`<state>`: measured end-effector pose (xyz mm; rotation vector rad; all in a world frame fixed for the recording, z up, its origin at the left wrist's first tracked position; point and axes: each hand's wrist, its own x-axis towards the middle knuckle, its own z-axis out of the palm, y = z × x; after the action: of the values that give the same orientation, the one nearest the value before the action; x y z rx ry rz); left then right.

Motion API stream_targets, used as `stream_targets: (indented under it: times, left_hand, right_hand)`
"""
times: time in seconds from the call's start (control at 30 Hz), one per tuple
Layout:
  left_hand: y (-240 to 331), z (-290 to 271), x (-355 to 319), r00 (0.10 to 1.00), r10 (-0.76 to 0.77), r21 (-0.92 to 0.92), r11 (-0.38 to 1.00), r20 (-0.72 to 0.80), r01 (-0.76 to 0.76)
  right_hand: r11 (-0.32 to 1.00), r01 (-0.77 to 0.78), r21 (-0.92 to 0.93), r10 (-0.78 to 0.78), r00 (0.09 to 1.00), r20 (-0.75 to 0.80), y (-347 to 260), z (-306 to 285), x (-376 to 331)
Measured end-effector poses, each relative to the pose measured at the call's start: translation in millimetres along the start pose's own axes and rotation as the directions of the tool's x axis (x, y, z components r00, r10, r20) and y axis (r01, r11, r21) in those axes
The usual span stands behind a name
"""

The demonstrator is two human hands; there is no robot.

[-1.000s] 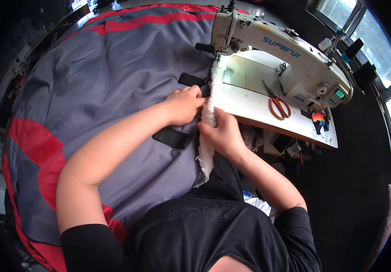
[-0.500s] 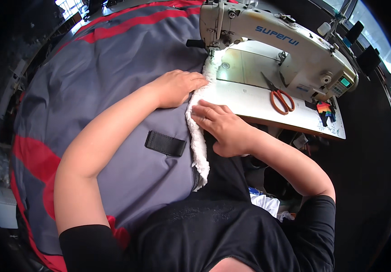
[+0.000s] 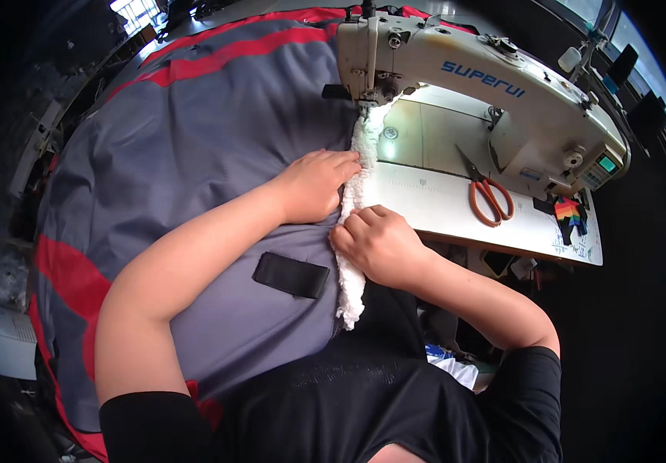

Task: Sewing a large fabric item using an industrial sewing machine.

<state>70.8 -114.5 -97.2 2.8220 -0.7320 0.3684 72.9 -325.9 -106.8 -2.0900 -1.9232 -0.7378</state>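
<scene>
fabric filled the left of the view: a wide grey fabric (image 3: 194,154) with red stripes, draped over the tabletop (image 3: 456,212) and down toward the person's lap, with a black patch (image 3: 290,275) sewn flat on it near the lower edge. compared with a second before, this cloth sat farther under the machine, and the patch lay lower and nearer the body, so the seam appeared to have advanced.

the left hand (image 3: 319,184) lay flat, palm down, fingers together and stretched toward the seam, pressing the grey fabric just beside the white fleecy strip (image 3: 354,224); it gripped nothing, only held the cloth down. half a second earlier it sat closer to the needle, so it had slid back along the edge.

the fleecy strip ran from under the presser foot down between both hands and hung off the fabric edge near the lap. the right hand (image 3: 375,243) was curled over it, fingertips pinching the strip against the grey edge, knuckles up; earlier it lay flatter on the tabletop, and now it had closed on the trim. that read as a re-grip to feed the next stretch.

farther right stood the white sewing machine (image 3: 495,100), its lamp lighting the bed, and the orange-handled scissors (image 3: 488,197) lay untouched on the tabletop, well apart from both hands, beside a small rainbow-coloured item (image 3: 570,212).
</scene>
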Motion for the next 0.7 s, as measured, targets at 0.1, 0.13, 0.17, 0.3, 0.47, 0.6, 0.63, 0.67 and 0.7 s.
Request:
stream_targets:
  times: [0.1, 0.13, 0.17, 0.3, 0.47, 0.6, 0.63, 0.67, 0.7]
  left_hand:
    - [0, 5, 11, 0.998, -0.055, 0.005, 0.998, -0.001, 0.055]
    - [-2, 6, 16, 0.998, -0.061, 0.006, 0.998, 0.0, 0.061]
    - [-5, 6, 21, 0.997, -0.075, 0.003, 0.997, -0.012, 0.075]
    - [-18, 8, 36, 0.991, -0.133, -0.022, 0.991, -0.032, 0.133]
    - [-42, 11, 45, 0.992, -0.099, 0.027, 0.995, -0.078, 0.101]
    - [-57, 14, 51, 0.993, -0.054, 0.021, 0.998, -0.106, 0.056]
    - [-60, 13, 55, 0.993, -0.051, 0.024, 0.998, -0.103, 0.053]
    - [-63, 11, 59, 0.992, -0.02, 0.035, 0.999, -0.126, 0.025]
    - [-64, 8, 63, 0.995, -0.028, 0.042, 0.999, -0.101, 0.033]
  right_hand:
    - [1.0, -0.004, -0.017, 0.004, 1.0, 0.002, 13, 0, -4]
    - [0.999, -0.004, -0.035, 0.004, 1.0, -0.011, 18, 2, -3]
    - [1.0, 0.009, -0.029, -0.01, 1.0, -0.025, 24, 4, -3]
    - [1.0, -0.004, -0.027, 0.003, 1.0, -0.031, 42, 12, -1]
    - [0.997, -0.067, -0.043, 0.069, 0.997, 0.047, 56, 19, 6]
    - [0.997, -0.069, -0.025, 0.07, 0.997, 0.016, 65, 22, 13]
    - [0.996, -0.082, -0.047, 0.084, 0.995, 0.045, 68, 22, 15]
    - [0.993, -0.098, -0.073, 0.104, 0.992, 0.078, 71, 24, 17]
    - [0.993, -0.095, -0.075, 0.101, 0.992, 0.075, 73, 26, 19]
